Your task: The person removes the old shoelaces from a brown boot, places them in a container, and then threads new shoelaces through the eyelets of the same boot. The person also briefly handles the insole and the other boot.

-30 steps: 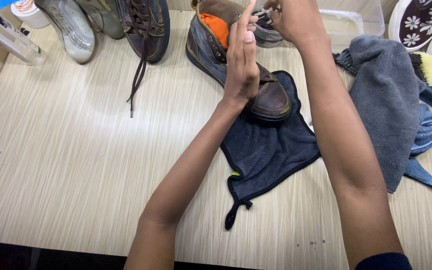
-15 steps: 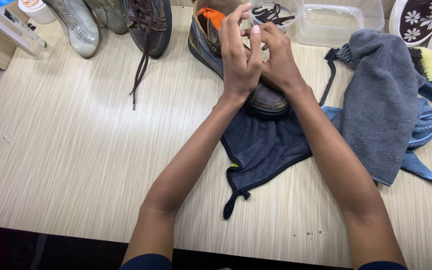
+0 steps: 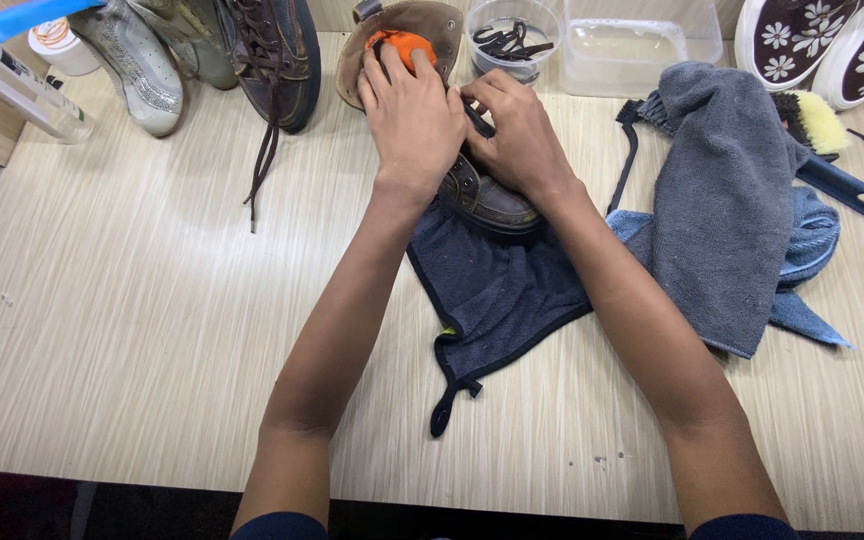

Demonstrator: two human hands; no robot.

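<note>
Brown leather boot (image 3: 487, 195) lies on a dark blue cloth (image 3: 497, 290), centre-far on the wooden table (image 3: 132, 330), toe pointing near-right, orange lining (image 3: 402, 42) showing at the open collar. L hand (image 3: 410, 115) lies flat over the boot's upper, fingers spread toward the collar, pressing on it rather than gripping. R hand (image 3: 514, 135) just beside it on the right, fingers curled and pinching a black lace (image 3: 476, 115) at the boot's eyelets; the two hands nearly touch. Far of the boot: round clear container w/ black laces (image 3: 508, 38), and a rectangular clear tub (image 3: 640, 48) right of it. Right side: grey towel (image 3: 722, 200) draped over a lighter blue cloth (image 3: 812, 240), black-handled brush w/ yellow bristles (image 3: 822, 125) partly under it. Far right corner: pair of brown slip-ons w/ white flower print (image 3: 822, 40). Far left: dark brown laced shoe (image 3: 272, 50), its lace trailing near; silver-grey shoe (image 3: 142, 65) left of it; clear bottle w/ blue top (image 3: 12, 75) at the far-left edge.
</note>
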